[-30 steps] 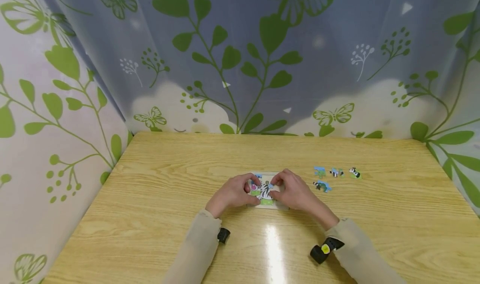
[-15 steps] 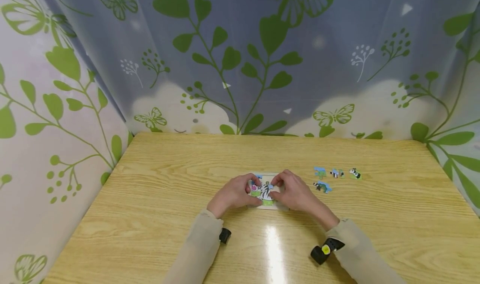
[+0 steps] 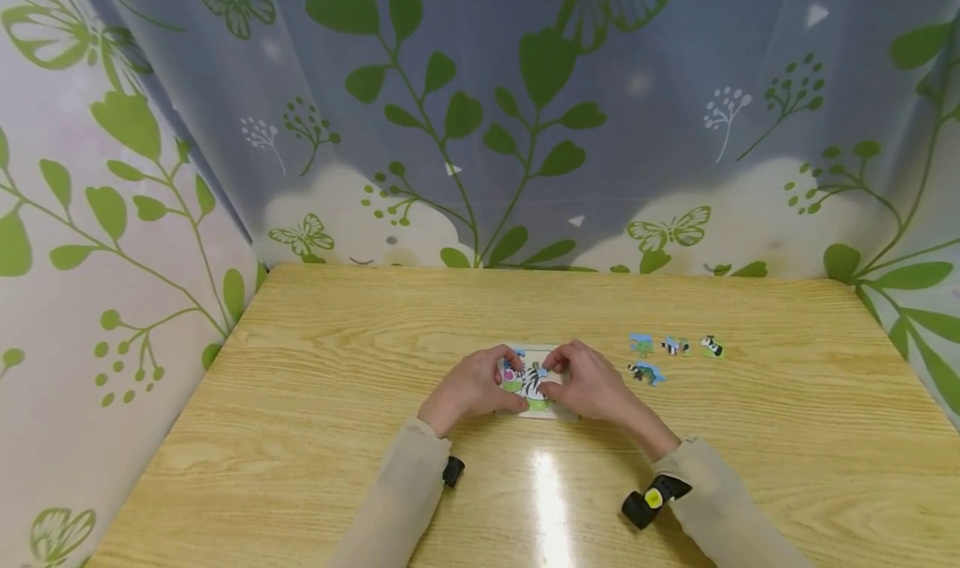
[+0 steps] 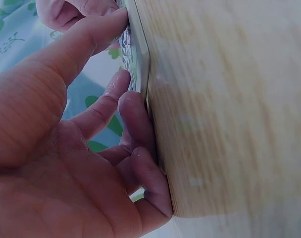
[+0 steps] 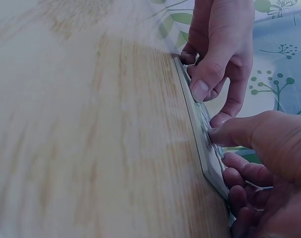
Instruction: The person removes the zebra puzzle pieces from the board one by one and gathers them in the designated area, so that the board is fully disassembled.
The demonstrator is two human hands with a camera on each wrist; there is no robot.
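A small jigsaw puzzle board [image 3: 558, 412] with a pale frame lies flat on the table, showing part of a zebra picture on green ground. My left hand [image 3: 474, 383] holds its left side, thumb low on the picture and index finger near the top. In the left wrist view, the other fingers [image 4: 135, 111] curl against the board's edge. From the right, my right hand [image 3: 592, 385] pinches a zebra puzzle piece [image 3: 534, 381] between thumb and index finger, over the board. In the right wrist view its thumb [image 5: 239, 133] presses down at the picture. Fingers partly hide the picture.
Several loose puzzle pieces lie right of the board: a blue-green one [image 3: 641, 345], a blue one with black and white [image 3: 674, 346], a panda one [image 3: 712, 347] and a darker one [image 3: 646, 374]. A leaf-patterned curtain [image 3: 480, 118] stands behind the wooden table [image 3: 337, 360].
My left thumb has slid slightly to the right along the picture's lower part, the left wrist shifting with it. The right hand stays nearly still at the zebra piece.
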